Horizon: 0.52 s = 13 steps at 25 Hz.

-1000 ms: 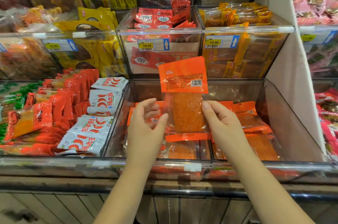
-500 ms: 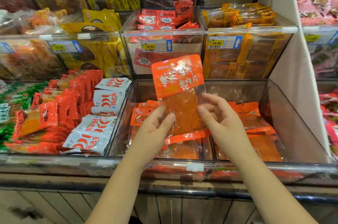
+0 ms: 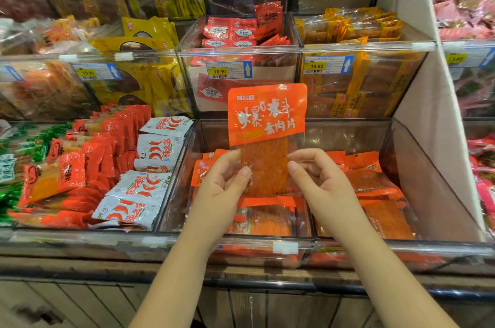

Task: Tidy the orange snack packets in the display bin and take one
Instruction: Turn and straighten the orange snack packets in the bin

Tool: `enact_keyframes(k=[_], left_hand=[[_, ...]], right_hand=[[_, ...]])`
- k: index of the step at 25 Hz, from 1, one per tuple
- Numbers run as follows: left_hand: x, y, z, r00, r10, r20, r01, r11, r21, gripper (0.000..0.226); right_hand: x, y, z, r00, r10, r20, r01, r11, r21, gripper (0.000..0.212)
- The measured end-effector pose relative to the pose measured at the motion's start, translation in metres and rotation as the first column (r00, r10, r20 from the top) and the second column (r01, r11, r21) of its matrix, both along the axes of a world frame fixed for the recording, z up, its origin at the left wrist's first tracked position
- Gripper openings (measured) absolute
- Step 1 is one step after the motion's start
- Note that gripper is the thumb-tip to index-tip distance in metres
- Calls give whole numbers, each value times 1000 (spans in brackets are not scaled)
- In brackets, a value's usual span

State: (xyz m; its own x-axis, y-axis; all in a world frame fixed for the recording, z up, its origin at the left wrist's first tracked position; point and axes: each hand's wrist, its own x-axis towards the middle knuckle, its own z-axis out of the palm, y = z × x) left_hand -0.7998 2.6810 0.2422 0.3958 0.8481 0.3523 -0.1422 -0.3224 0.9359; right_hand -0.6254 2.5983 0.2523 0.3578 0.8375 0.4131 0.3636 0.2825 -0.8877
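Held upright above the display bin [image 3: 401, 167]: one orange packet [image 3: 266, 124], over the other packets [image 3: 375, 185] lying inside. The left hand [image 3: 222, 188] and right hand [image 3: 318, 183] each have their grip pinched on its lower side edges.

Risk: the film looks slick and the pinch is thin, so it could slip, drop back and mess the stack.

Versus 1 s ago: packet flipped, barcode back then, printed front now. It is also less tilted than 0.5 s ago.

price tags [image 3: 220, 71] reading 10.90 front three clear bins [image 3: 241, 57]; white characters including 素肉片 cross the orange packet [image 3: 266, 116].
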Motion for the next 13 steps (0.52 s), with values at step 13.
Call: enact_keyframes(k=[13], left_hand=[[0,-4,0,993,16,-120,-22,998,-50,56]], right_hand=[[-3,-2,3,998,60,-11,-60,998,-4,76]])
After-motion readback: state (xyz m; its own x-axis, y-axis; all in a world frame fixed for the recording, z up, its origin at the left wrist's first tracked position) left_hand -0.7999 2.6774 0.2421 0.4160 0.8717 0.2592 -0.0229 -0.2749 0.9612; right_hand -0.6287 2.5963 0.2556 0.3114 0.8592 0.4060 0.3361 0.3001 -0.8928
